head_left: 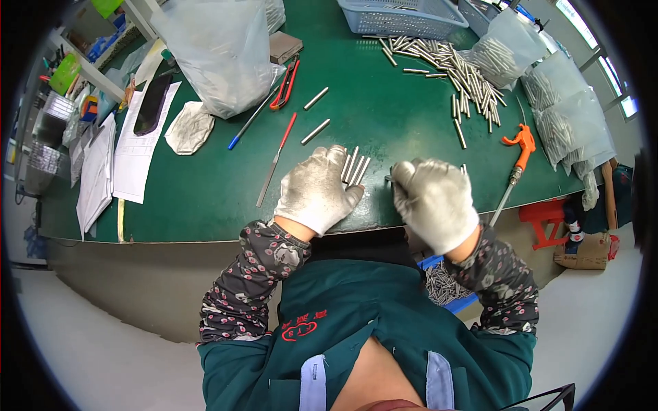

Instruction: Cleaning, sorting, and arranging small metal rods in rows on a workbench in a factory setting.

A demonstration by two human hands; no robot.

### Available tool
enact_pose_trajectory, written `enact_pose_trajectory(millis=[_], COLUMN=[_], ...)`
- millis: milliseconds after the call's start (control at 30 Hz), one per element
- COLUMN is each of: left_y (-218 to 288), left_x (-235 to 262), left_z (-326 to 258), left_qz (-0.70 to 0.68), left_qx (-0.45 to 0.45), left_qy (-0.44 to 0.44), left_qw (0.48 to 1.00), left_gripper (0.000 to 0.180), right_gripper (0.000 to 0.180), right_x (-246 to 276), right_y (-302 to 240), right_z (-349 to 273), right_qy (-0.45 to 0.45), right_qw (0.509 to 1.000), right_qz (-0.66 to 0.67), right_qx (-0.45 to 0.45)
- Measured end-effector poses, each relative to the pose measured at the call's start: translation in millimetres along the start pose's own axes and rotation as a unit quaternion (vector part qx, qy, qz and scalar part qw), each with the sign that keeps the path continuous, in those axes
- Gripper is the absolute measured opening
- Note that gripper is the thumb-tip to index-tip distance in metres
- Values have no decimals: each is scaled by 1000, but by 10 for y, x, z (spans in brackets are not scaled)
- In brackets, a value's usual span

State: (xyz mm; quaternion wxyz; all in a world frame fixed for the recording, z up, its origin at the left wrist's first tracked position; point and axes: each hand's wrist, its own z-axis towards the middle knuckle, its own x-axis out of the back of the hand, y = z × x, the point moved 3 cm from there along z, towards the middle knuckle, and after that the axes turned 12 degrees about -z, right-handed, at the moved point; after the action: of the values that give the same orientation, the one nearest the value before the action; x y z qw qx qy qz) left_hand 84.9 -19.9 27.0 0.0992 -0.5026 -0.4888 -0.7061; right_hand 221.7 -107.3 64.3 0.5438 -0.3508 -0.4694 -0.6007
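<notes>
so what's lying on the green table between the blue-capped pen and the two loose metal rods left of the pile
In the head view, a red-handled flat file lies between the blue-capped pen and the two loose metal rods; otherwise bare green table.

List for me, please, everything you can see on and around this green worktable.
metal rods: a few, silver, fanned under the left hand's fingers
loose rods: two, silver, mid-table
rod pile: many, silver, far right of the table
bags of rods: several, clear, right edge
basket: one, pale blue, far edge
large plastic bag: one, clear, far left
pen: one, blue-tipped
file: one, red handle
cutters: one, red handles
orange-handled tool: one, right edge
papers: several, white, left
table: one, green
left hand: white glove, resting on rods
right hand: white glove, fisted
</notes>
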Motion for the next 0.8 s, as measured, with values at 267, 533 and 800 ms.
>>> enact_pose_trajectory(millis=[267,533,800], left_y=[-144,-120,-146], left_x=[130,85,54], left_z=[34,100,154], left_qz=[-33,5,-34], left_qx=[-68,-87,-95], left_qy=[-59,-99,-93], left_qw=[995,991,991], left_gripper=[71,72,65], right_gripper=[16,47,33], right_x=[-184,-270,-399], right_y=[-192,48,-98], right_z=[-128,388,452], right_qy=[-39,-125,-112], right_qw=[992,991,990], right_qz=[28,43,80], right_qx=[117,-11,-19])
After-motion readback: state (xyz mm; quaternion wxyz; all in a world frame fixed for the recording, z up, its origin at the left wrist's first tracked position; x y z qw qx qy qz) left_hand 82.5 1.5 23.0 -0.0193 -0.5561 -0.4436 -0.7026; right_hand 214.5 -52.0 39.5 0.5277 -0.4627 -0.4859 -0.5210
